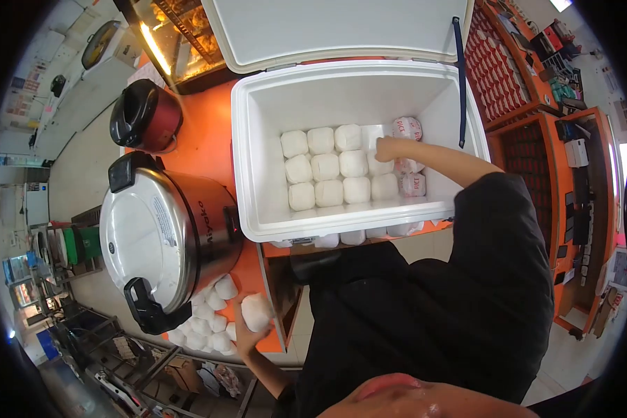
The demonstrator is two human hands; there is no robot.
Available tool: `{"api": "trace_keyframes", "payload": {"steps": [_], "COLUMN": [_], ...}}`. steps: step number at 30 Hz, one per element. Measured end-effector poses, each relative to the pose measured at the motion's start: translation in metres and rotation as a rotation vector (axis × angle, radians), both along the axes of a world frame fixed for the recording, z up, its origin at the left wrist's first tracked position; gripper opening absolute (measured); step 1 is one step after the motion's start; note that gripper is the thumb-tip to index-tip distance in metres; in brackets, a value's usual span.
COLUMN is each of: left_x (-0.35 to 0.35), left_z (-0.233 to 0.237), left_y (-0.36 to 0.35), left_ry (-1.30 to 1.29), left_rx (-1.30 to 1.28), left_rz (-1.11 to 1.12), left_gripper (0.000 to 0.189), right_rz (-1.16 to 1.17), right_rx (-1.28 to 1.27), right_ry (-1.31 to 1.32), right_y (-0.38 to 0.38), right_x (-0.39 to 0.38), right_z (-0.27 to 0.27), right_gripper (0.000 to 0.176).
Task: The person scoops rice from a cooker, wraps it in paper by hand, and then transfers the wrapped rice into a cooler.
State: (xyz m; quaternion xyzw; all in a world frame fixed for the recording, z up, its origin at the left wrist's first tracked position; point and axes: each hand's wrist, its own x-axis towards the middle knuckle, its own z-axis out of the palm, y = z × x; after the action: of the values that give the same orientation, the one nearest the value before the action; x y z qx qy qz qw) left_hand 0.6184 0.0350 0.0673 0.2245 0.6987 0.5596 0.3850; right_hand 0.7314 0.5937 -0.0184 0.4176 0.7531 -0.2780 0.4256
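My left hand (246, 334) is closed around a white paper-wrapped rice pack (258, 312), just above the front edge of the orange counter. Beside it lies a pile of similar wrapped packs (203, 317). My right hand (390, 148) reaches inside the open white cooler box (355, 213), its fingers bent down on a rice pack (381, 164) in the fourth column; the fingertips are partly hidden. Rows of wrapped packs (325, 167) cover much of the cooler's floor. Along the right side, several packs (414, 184) show red "RICE" print.
Left of the cooler stands a large rice cooker (150, 233) with a silver lid, and behind it a smaller dark red cooker (146, 115). A lit glass display case (181, 35) is at the back. The cooler's lid (341, 31) is raised. Orange shelving (519, 139) stands at right.
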Motion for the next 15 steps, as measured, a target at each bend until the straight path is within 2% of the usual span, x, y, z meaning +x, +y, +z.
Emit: {"api": "trace_keyframes", "payload": {"steps": [2, 3, 4, 6, 7, 8, 9, 11, 13, 15], "left_x": [0.012, 0.014, 0.017, 0.035, 0.032, 0.031, 0.037, 0.044, 0.042, 0.038], "left_z": [0.052, 0.075, 0.092, 0.107, 0.114, 0.119, 0.122, 0.125, 0.115, 0.090], "left_y": [0.071, 0.115, 0.160, 0.243, 0.276, 0.297, 0.304, 0.311, 0.287, 0.242], "left_ry": [0.305, 0.560, 0.817, 0.831, 0.879, 0.929, 0.931, 0.936, 0.915, 0.903], "left_rx": [0.140, 0.170, 0.197, 0.212, 0.209, 0.210, 0.215, 0.164, 0.196, 0.187], "left_rz": [-0.013, 0.007, 0.026, 0.272, 0.184, 0.094, 0.096, 0.165, 0.173, 0.205], "left_gripper": [0.097, 0.097, 0.096, 0.093, 0.088, 0.084, 0.084, 0.076, 0.072, 0.059], "right_rz": [0.250, 0.137, 0.016, -0.120, -0.113, -0.035, 0.043, -0.218, -0.109, 0.401], "right_rx": [-0.069, -0.180, -0.404, -0.950, -0.951, -0.758, -0.559, -0.603, -0.210, 0.432], "right_ry": [0.253, 0.573, 0.830, 1.208, 1.209, 1.347, 1.469, 1.152, 0.981, 1.270], "right_y": [-0.017, -0.030, -0.050, -0.088, -0.088, -0.086, -0.082, -0.043, -0.003, 0.034], "right_x": [-0.021, -0.018, -0.017, -0.010, -0.012, -0.014, -0.016, -0.018, -0.019, -0.007], "right_z": [0.081, 0.117, 0.159, 0.217, 0.217, 0.214, 0.211, 0.197, 0.148, 0.039], "right_gripper": [0.036, 0.040, 0.055, 0.051, 0.051, 0.052, 0.057, 0.069, 0.072, 0.071]}}
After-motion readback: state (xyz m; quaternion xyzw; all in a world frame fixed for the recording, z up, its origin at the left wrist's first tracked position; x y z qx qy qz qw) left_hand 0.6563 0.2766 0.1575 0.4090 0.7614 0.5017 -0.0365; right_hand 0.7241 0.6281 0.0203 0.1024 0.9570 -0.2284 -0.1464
